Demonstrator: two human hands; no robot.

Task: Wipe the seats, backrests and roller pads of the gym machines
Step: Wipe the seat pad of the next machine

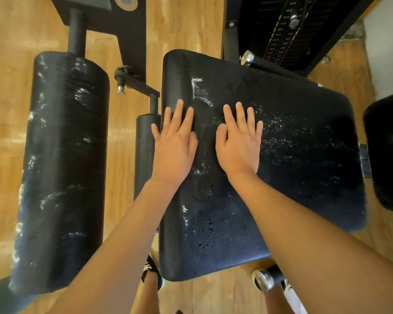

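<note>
A black padded seat (pixel 293 168) fills the middle of the view, speckled with white flecks and small droplets. My left hand (pixel 174 143) lies flat on the seat's left edge, fingers straight and spread. My right hand (pixel 238 141) lies flat beside it, nearer the seat's middle, fingers straight too. Neither hand holds a cloth or anything else. A large black roller pad (pixel 61 168) stands to the left of the seat, streaked with white marks. A smaller black roller pad (pixel 145 152) sits between the big roller and the seat, partly hidden by my left arm.
A black backrest pad (pixel 388 155) shows at the right edge. The weight stack (pixel 284 30) stands at the top right behind the seat. A black adjustment lever (pixel 132 82) juts between roller and seat. Chrome-capped handles (pixel 262 279) flank the seat. Wooden floor lies below, with my shoes.
</note>
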